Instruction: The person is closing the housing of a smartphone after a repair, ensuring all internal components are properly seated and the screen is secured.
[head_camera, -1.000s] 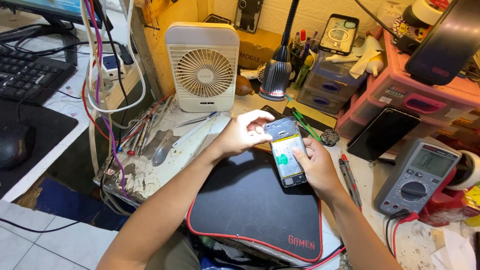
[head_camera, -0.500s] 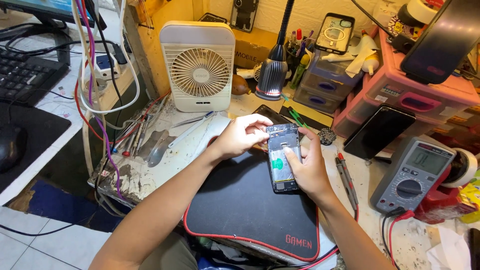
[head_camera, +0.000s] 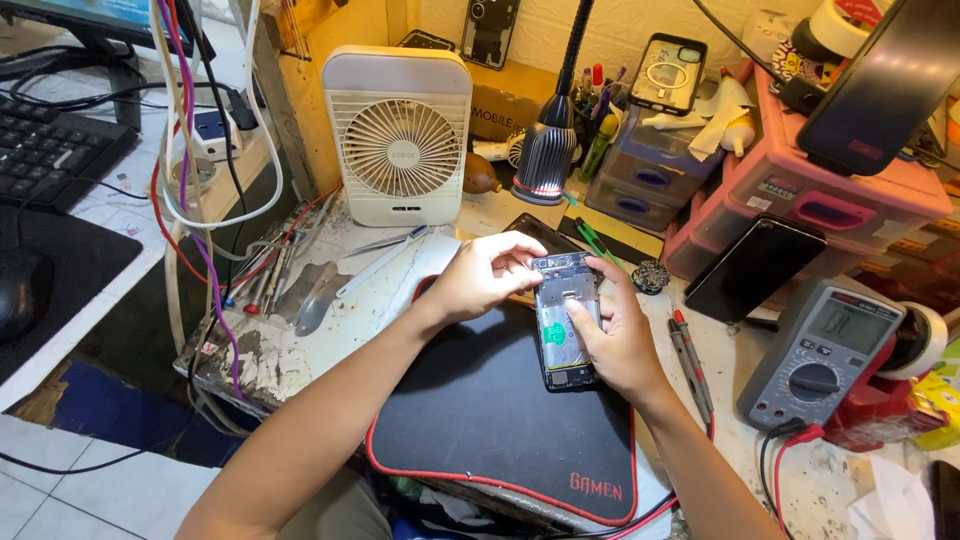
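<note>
Both hands are holding an opened smartphone (head_camera: 566, 322) above the black mat (head_camera: 480, 420) on the surface. Since a second ago the lit screen is no longer facing up; the phone is now showing its internals, battery and boards exposed, so work appears to be shifting to the inside. Right hand (head_camera: 618, 340) is cradling the lower body, fingers clenched around its edge, thumb lying across the battery. Left hand (head_camera: 487, 272) is pinching the top end, fingertips (head_camera: 535, 262) pressing at the upper frame. Multimeter (head_camera: 825, 355) is sitting well apart at right; white desk fan (head_camera: 400, 135) is standing behind.
</note>
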